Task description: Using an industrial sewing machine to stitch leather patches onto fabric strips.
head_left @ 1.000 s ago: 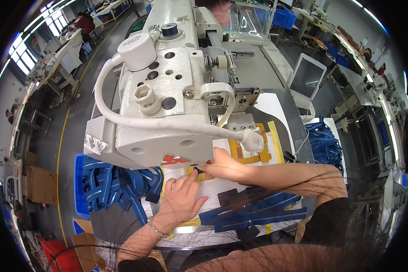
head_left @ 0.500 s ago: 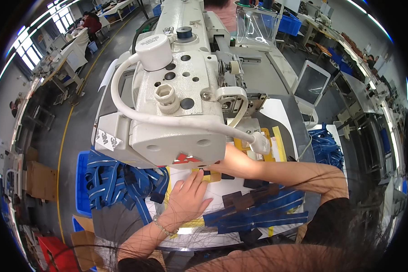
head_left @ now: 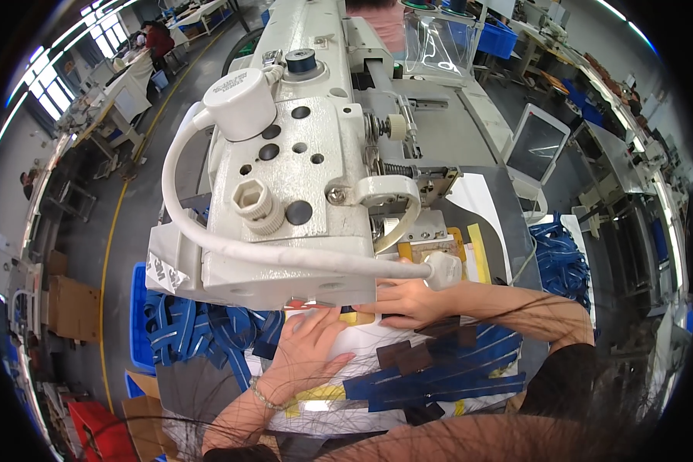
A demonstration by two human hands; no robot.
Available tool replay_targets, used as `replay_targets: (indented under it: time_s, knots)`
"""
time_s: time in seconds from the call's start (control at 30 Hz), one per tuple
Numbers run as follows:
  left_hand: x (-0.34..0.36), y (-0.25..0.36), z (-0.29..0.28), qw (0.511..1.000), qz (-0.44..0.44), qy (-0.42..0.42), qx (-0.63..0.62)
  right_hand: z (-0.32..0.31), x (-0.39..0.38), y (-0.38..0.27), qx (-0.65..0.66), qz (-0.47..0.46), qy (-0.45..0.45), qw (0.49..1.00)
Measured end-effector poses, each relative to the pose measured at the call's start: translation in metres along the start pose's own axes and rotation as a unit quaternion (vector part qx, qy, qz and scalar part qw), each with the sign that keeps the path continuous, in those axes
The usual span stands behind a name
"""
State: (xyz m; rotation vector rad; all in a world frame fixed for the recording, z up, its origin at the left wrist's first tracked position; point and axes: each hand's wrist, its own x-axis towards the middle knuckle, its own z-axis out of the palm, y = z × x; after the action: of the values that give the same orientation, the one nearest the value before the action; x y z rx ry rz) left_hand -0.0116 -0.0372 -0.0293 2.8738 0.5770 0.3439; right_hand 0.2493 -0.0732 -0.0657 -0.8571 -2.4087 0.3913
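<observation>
Head view: blue strips (head_left: 200, 329) lie beside a blue bin (head_left: 138, 327).

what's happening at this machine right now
A person is working at a large white sewing machine. The left hand and the right hand meet just below the front of its head, fingers at a small flat yellow piece; whether either grips it is hard to tell. Blue fabric strips with pale stripes lie nearer the person, beside dark square patches, with more strips piled left and right.
</observation>
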Motion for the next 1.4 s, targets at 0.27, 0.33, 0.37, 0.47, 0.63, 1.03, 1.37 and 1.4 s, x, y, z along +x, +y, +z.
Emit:
replay_targets:
  time_s: [0.27,0.33,0.37,0.47,0.63,1.03,1.37,1.4]
  knots:
    - [-0.004,-0.003,0.01,1.0,0.014,-0.016,-0.016,-0.019,0.006,-0.004,0.075,0.004,-0.076,0.994]
    - [-0.007,-0.002,0.011,1.0,0.014,-0.01,-0.005,-0.011,0.002,-0.004,0.047,-0.017,-0.08,0.996]
    - [-0.01,-0.001,0.012,1.0,0.011,-0.015,-0.008,-0.005,0.001,-0.002,0.087,0.0,-0.079,0.993]
    - [-0.014,-0.001,0.014,1.0,-0.008,-0.016,-0.019,0.001,0.001,0.003,0.135,0.003,-0.07,0.988]
    - [-0.008,-0.001,0.009,1.0,-0.002,-0.019,-0.024,-0.001,0.004,0.003,0.138,0.02,-0.076,0.987]
    - [-0.005,0.017,0.005,0.999,-0.008,-0.034,-0.006,-0.028,0.026,-0.033,-0.062,0.015,-0.055,0.996]
    - [0.002,0.019,-0.003,0.991,0.003,-0.124,0.047,-0.024,0.016,-0.043,-0.19,0.072,-0.07,0.977]
    - [-0.003,0.016,-0.007,0.996,0.004,-0.081,0.024,-0.024,0.014,-0.046,-0.208,0.08,-0.061,0.973]
